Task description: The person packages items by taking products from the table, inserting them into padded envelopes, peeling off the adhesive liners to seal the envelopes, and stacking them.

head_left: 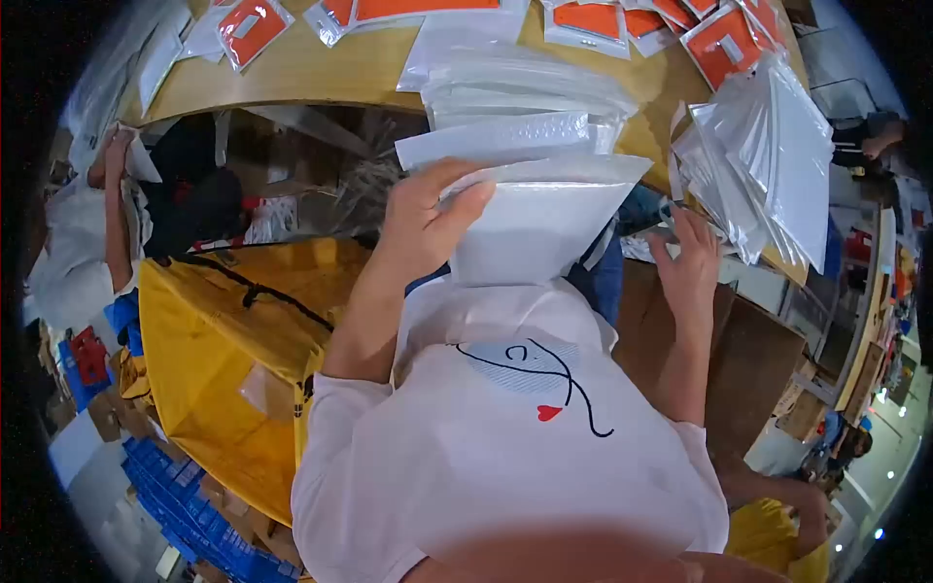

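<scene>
My left hand [432,219] is closed on a white padded envelope [544,228], its thumb on the near side. The envelope stands upright in front of my shirt at the table edge. Behind it, another white envelope [496,138] leans against a stack of white envelopes [525,87] on the table. My right hand [692,262] is raised to the right, with its fingers apart and nothing visible in its grip. Just beyond its fingertips, a fanned pile of white envelopes [768,160] overhangs the table edge.
Orange packs in clear wrap [255,29] lie along the back of the wooden table [321,63]. A yellow fabric bin [224,360] stands at my left, and brown cardboard [748,360] at my right. Another person's arm [119,209] shows at far left.
</scene>
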`<action>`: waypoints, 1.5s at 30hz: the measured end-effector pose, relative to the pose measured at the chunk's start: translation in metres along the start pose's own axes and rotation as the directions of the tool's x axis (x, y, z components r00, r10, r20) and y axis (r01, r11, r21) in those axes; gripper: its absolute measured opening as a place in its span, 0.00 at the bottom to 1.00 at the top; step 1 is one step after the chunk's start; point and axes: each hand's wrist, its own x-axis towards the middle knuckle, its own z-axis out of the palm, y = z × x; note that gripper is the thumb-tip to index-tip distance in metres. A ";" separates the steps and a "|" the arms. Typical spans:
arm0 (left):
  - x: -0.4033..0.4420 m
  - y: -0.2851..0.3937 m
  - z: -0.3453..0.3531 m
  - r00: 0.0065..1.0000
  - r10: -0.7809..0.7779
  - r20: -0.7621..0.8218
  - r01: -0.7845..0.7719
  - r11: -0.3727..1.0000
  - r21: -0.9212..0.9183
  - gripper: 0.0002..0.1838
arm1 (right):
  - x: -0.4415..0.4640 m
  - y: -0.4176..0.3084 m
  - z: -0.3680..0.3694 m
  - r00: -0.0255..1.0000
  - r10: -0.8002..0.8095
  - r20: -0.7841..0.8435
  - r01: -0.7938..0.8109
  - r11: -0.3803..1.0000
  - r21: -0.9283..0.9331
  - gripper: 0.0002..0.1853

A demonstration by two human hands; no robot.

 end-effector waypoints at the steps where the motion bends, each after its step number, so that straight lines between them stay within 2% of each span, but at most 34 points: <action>1: 0.001 0.000 0.000 1.000 -0.002 0.007 0.002 1.000 -0.001 0.09 | -0.003 -0.006 -0.001 0.998 -0.064 -0.022 0.062 0.995 -0.072 0.18; 2: 0.001 0.000 0.001 1.000 -0.005 0.017 0.005 1.000 -0.001 0.09 | -0.006 -0.012 -0.001 0.991 -0.126 -0.039 0.119 0.982 -0.144 0.18; 3: 0.000 0.001 0.001 1.000 -0.006 0.029 0.006 1.000 -0.001 0.09 | -0.007 -0.022 0.005 0.999 -0.049 -0.023 0.053 0.975 0.216 0.18; 4: -0.001 0.001 0.000 0.998 0.005 0.061 -0.005 1.000 0.001 0.09 | -0.005 -0.029 0.012 1.000 0.015 0.013 -0.019 0.837 0.546 0.18; 5: -0.002 0.002 0.000 0.996 0.016 0.090 -0.017 1.000 0.003 0.09 | -0.001 -0.029 0.017 1.000 0.020 0.006 -0.020 0.836 0.548 0.18; 7: -0.003 0.003 -0.003 0.990 0.038 0.136 -0.040 0.999 0.010 0.09 | 0.010 -0.024 0.028 0.942 0.063 0.331 -0.310 0.545 0.779 0.21; 8: -0.002 0.002 -0.006 0.990 0.040 0.135 -0.042 0.999 0.015 0.09 | 0.014 -0.020 0.031 0.942 0.059 0.330 -0.308 0.542 0.782 0.21; 12: -0.001 -0.017 -0.019 0.922 0.297 0.249 -0.339 0.930 0.143 0.08 | 0.025 0.001 0.035 0.905 -0.302 0.300 -0.093 0.547 0.832 0.17; 13: -0.002 -0.014 -0.022 0.923 0.294 0.247 -0.336 0.931 0.146 0.08 | 0.027 0.007 0.034 0.903 -0.304 0.303 -0.095 0.546 0.833 0.17; 17: 0.002 0.006 -0.030 0.906 0.165 0.390 -0.146 0.986 -0.077 0.09 | 0.030 0.028 0.025 0.863 -0.137 0.487 -0.382 0.454 0.805 0.12; 18: 0.000 0.008 -0.028 0.904 0.164 0.394 -0.145 0.986 -0.078 0.09 | 0.027 0.022 0.025 0.864 -0.133 0.486 -0.383 0.453 0.805 0.12; 22: -0.009 0.012 -0.004 0.989 -0.096 0.109 0.081 0.988 0.133 0.11 | 0.012 -0.026 0.028 0.983 -0.017 0.185 -0.129 0.652 0.747 0.08; 23: -0.011 0.010 -0.002 0.988 -0.097 0.116 0.081 0.988 0.135 0.11 | 0.009 -0.023 0.026 0.983 -0.010 0.182 -0.132 0.651 0.748 0.08; 27: -0.019 -0.008 0.005 0.971 -0.180 0.159 0.212 0.954 -0.212 0.12 | 0.015 0.001 0.010 0.951 0.092 0.296 -0.285 0.632 0.721 0.09; 29: -0.022 0.004 0.003 0.975 -0.165 0.151 0.198 0.950 -0.240 0.12 | 0.031 -0.016 0.000 0.950 0.258 0.173 -0.278 0.457 0.845 0.10; 30: -0.022 0.015 0.000 0.976 -0.149 0.156 0.186 0.948 -0.260 0.12 | 0.045 -0.026 -0.002 0.954 0.244 0.175 -0.273 0.458 0.846 0.10; 32: -0.024 0.034 -0.007 0.978 -0.121 0.172 0.168 0.942 -0.292 0.12 | 0.081 -0.048 0.001 0.980 0.193 0.053 -0.170 0.662 0.730 0.12; 33: -0.028 0.037 -0.020 0.988 -0.064 0.137 0.104 0.946 -0.308 0.14 | 0.101 -0.062 0.008 0.998 0.065 -0.027 -0.030 0.744 0.667 0.13; 34: -0.035 0.050 -0.031 0.999 0.011 -0.038 -0.022 0.954 -0.300 0.16 | 0.129 -0.064 0.020 0.999 -0.012 -0.037 0.032 0.785 0.619 0.15; 35: -0.039 0.056 -0.060 0.987 0.156 -0.032 -0.158 0.984 -0.082 0.16 | 0.157 -0.065 0.032 0.990 -0.132 -0.050 0.137 0.822 0.552 0.15; 36: -0.049 0.071 -0.077 0.935 0.273 -0.227 -0.320 0.924 -0.210 0.15 | 0.186 -0.067 0.043 0.966 -0.252 -0.057 0.248 0.841 0.482 0.16; 37: -0.066 0.081 -0.095 0.844 0.329 -0.424 -0.377 0.926 -0.031 0.13 | 0.216 -0.072 0.057 0.954 -0.300 0.000 0.287 0.912 0.295 0.16; 38: -0.095 0.103 -0.118 0.700 0.328 -0.635 -0.111 0.927 0.357 0.12 | 0.255 -0.069 0.078 0.947 -0.314 0.071 0.308 0.948 0.080 0.11; 39: -0.126 0.119 -0.167 0.744 0.409 -0.529 -0.056 0.827 0.560 0.15 | 0.284 -0.061 0.101 0.941 -0.310 0.137 0.328 0.935 -0.138 0.06; 40: -0.164 0.121 -0.196 0.464 0.490 -0.738 0.076 0.808 0.584 0.17 | 0.298 -0.049 0.120 0.940 -0.319 0.124 0.334 0.933 -0.133 0.06; 41: -0.212 0.144 -0.233 0.460 0.428 -0.778 0.168 0.819 0.549 0.17 | 0.306 -0.035 0.141 0.890 -0.452 -0.049 0.413 0.849 -0.329 0.11; 42: -0.215 0.166 -0.216 0.267 0.380 -0.885 0.172 0.885 0.432 0.16 | 0.315 -0.028 0.151 0.786 -0.589 -0.189 0.426 0.737 -0.525 0.16; 43: -0.222 0.185 -0.209 0.223 0.429 -0.875 0.395 0.781 0.484 0.17 | 0.324 -0.028 0.150 0.783 -0.589 -0.199 0.423 0.740 -0.523 0.16; 44: -0.227 0.195 -0.207 0.190 0.482 -0.855 0.600 0.632 0.490 0.18 | 0.332 -0.025 0.147 0.829 -0.547 -0.116 0.424 0.750 -0.508 0.16; 45: -0.229 0.189 -0.212 0.190 0.483 -0.854 0.599 0.633 0.491 0.18 | 0.337 -0.022 0.143 0.865 -0.502 -0.026 0.425 0.758 -0.495 0.16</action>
